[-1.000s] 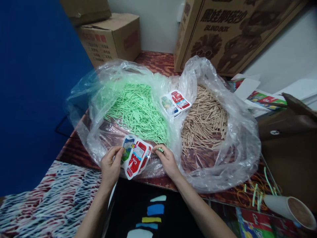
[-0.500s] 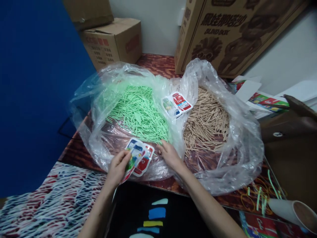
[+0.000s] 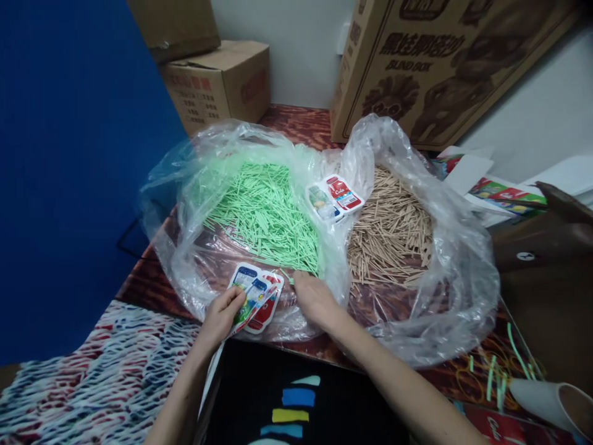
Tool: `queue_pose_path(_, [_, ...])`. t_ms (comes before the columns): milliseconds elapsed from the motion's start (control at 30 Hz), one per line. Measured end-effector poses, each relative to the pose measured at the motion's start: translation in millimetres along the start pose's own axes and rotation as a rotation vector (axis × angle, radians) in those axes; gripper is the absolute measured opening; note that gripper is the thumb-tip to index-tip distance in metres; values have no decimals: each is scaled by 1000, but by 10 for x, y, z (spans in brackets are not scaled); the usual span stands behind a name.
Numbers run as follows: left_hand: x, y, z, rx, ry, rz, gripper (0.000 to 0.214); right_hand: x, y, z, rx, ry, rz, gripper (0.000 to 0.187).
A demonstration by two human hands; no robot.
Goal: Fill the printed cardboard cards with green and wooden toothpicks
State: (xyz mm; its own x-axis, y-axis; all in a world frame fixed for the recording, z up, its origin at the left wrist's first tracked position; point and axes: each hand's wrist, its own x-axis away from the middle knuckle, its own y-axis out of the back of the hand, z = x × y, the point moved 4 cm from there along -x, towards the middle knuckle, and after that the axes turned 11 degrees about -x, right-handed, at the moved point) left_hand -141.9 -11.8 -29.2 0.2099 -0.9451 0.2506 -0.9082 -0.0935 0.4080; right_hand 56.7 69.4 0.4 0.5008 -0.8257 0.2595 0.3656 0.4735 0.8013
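Observation:
My left hand (image 3: 225,314) is closed on a fanned bunch of printed bottle-shaped packets (image 3: 244,275), blue and green ones over a red one. My right hand (image 3: 315,300) is at the near edge of a pile of thin light-green sticks (image 3: 266,213), fingers pinched together and pointing away. A green stick (image 3: 286,275) shows at its fingertips; the rest of the grip is hidden behind the hand. The pile lies in an opened clear plastic bag (image 3: 185,272). Two more packets, one a red cola one (image 3: 343,193), lie on the plastic between the piles.
Brown sticks (image 3: 389,228) fill a second clear bag (image 3: 467,315) on the right. Cardboard boxes (image 3: 248,80) stand behind, with a large one (image 3: 393,74) at back right. A paper cup (image 3: 540,398), yellow rubber bands and loose green pieces lie at lower right. A blue panel (image 3: 74,185) borders the left.
My right hand has turned, its fingertips now against the edge of the green pile. My left hand still holds the packets, now fanned slightly differently. The view has shifted a little.

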Motion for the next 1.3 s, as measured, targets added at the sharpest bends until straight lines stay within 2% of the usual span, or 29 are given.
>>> queue_pose_path(100, [-3, -2, 25, 2, -4, 21, 34, -12, 47, -241, -444, -99, 26, 10])
queue_pose_path(167, [-3, -2, 27, 6, -3, 6, 35, 6, 24, -328, -892, -164, 117, 11])
queue_pose_path(267, [8, -1, 17, 21, 15, -23, 37, 68, -37, -302, -1480, -205, 253, 21])
queue_pose_path(333, [28, 13, 0, 43, 25, -26, 39, 118, -87, -247, -1697, -229, 323, 32])
queue_pose_path(400, [57, 46, -32, 113, 49, -28, 39, 162, -140, -192, -1803, -250, 372, 31])
queue_pose_path(500, [98, 96, -168, 287, 79, -66, 35, 203, -213, -114, -1830, -231, 409, 26])
queue_pose_path(600, [113, 29, -453, 354, -16, -108, 33, 236, -323, -14, -1788, -188, 514, 27])
queue_pose_path(633, [114, -45, -551, 353, -50, -80, 32, 249, -369, 18, -1773, -178, 558, 28])
queue_pose_path(700, [120, -269, -681, 359, -42, 85, 31, 276, -454, 64, -1764, -160, 627, 32])
queue_pose_path(767, [135, -475, -706, 389, 31, 245, 32, 298, -497, 86, -1767, -140, 639, 36])
queue_pose_path(833, [137, -567, -658, 423, 85, 297, 32, 314, -477, 100, -1755, -134, 614, 34])
queue_pose_path(900, [107, -518, -577, 447, 88, 208, 33, 304, -372, 105, -1699, -112, 490, 27])
queue_pose_path(967, [64, -373, -487, 462, 71, 22, 32, 267, -200, 101, -1585, -25, 272, 20])
queue_pose_path(1033, [29, -217, -405, 477, 76, -158, 31, 227, -43, 82, -1387, 84, 42, 16])
queue_pose_path(1100, [-4, -105, -346, 495, 85, -279, 30, 194, 19, 38, -1155, 147, -119, 15])
queue_pose_path(1200, [-85, -41, -306, 460, 49, -349, 27, 168, -42, -53, -937, 192, -226, 17])
queue_pose_path(1300, [-184, -62, -278, 255, -31, -407, 29, 179, -121, -117, -923, 209, -246, 17])
